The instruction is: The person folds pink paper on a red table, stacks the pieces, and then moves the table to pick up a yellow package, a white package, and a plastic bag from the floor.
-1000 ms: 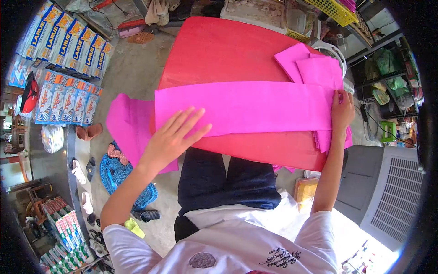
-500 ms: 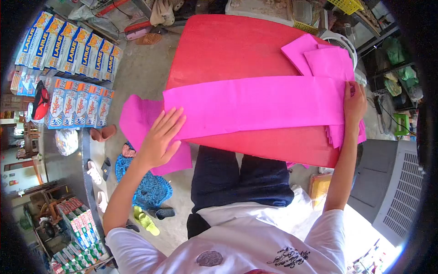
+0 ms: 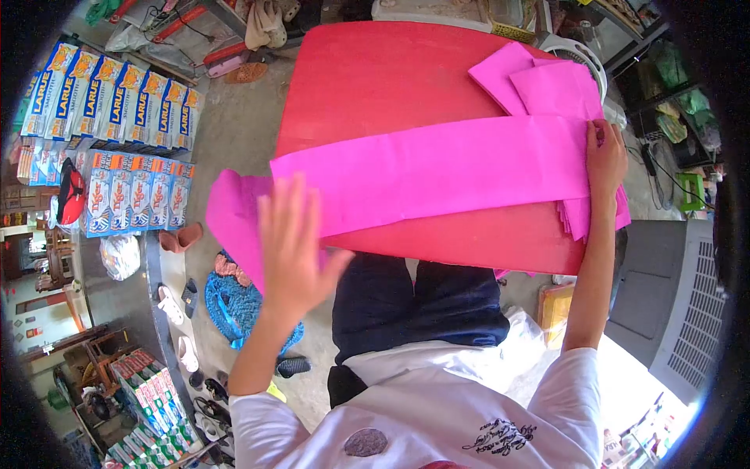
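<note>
A long strip of pink material (image 3: 437,168) lies across the red tabletop (image 3: 375,78), its left part hanging past the table's left edge. My left hand (image 3: 297,242), blurred by motion, is over the strip's left end with its fingers spread and nothing held. At the strip's right end, my right hand (image 3: 605,156) has its fingers curled at the pink material; a pinch on its edge shows. Folded pink pieces (image 3: 555,90) are stacked at the table's back right, and more layers hang below my right wrist.
Beer cartons (image 3: 141,191) are stacked at the left. Shoes and a blue woven item (image 3: 242,305) lie on the floor. A large grey appliance (image 3: 664,305) stands at the right, near a green stool (image 3: 691,191). Shelving is at the upper right.
My left hand has lifted from the strip and moved right and toward my body, its fingers now blurred. My right hand stays at the strip's right end. The view has shifted slightly.
</note>
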Motion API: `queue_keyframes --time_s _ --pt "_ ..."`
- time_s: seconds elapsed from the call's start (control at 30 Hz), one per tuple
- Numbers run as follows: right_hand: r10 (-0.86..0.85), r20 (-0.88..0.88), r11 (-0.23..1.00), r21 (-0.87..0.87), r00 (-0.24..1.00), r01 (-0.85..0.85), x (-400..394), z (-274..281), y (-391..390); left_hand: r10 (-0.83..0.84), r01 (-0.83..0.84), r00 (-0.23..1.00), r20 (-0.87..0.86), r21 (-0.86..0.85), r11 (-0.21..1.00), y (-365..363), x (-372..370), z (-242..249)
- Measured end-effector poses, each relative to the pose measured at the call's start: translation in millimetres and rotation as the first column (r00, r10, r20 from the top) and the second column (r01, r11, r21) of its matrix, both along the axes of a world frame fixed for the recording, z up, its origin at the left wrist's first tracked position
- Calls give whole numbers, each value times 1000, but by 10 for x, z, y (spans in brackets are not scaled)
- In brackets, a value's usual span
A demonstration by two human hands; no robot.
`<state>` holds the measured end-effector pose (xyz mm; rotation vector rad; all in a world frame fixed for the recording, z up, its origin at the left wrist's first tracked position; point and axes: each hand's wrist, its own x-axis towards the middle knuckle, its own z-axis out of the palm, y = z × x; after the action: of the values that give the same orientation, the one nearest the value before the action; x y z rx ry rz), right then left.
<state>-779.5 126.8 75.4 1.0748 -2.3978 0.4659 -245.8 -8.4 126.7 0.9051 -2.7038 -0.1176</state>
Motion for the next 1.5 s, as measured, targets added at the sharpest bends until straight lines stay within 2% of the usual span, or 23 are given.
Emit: queue_keyframes --time_s 0.1,0.17,0.27,0.37,0.47,0.57,0.7,0.8,0.9,0.97,1.0,1.1,1.2,1.3,1.4,1.43,1.5 --pt "-14 24 1000 3 1000 14 19 18 -23 -231 260 956 -179 158 953 340 -698 14" --pt "-8 42 1000 1 999 8 29 13 -15 -318 356 929 -188 220 908 535 -1160 42" --pt "-11 28 999 33 1000 10 14 15 -5 -271 326 933 -235 242 914 664 -1537 -211" --pt "-10 34 1000 16 999 10 15 7 -3 -176 206 976 -132 266 942 580 -1460 -518" --pt "5 -42 1000 -8 999 -6 25 3 -11 -191 188 982 -5 192 963 484 -1186 -468" --pt "-1 32 1000 -2 999 1 27 23 -17 -118 103 990 78 173 980 337 -848 -426" --pt "37 34 998 -57 999 -35 31 9 -18 -12 -11 986 169 134 991 169 -252 -415" --pt "30 13 998 -47 999 -29 5 -12 -2 75 -80 988 136 26 996 16 304 -501" --pt "13 30 1000 -24 999 -12 -6 -7 -13 187 -189 980 67 25 982 -97 879 -595" --pt "-21 62 1000 6 998 21 -6 2 -12 288 -286 954 -89 37 958 -118 1103 -664" --pt "-10 65 1000 -11 998 11 6 3 -16 334 -330 927 -167 52 942 -122 1148 -678" --pt "9 50 1000 -26 999 -8 16 9 -5 324 -327 910 -259 33 944 -18 665 -331" --pt "3 15 1000 -5 1000 -3 -14 -8 1 44 -26 970 -239 78 997 199 -117 -182" --pt "-7 32 1000 -1 999 7 15 1 -1 -156 203 964 -215 216 955 510 -908 -179" --pt "-1 29 1000 -17 1000 2 25 23 -22 -165 177 984 -66 264 948 699 -1163 -373" --pt "9 8 999 -32 1000 -9 26 19 -29 -169 166 986 -8 232 958 698 -1179 -428" --pt "36 -31 997 -62 999 -38 49 22 -26 -176 173 984 -4 221 960 697 -1149 -469"
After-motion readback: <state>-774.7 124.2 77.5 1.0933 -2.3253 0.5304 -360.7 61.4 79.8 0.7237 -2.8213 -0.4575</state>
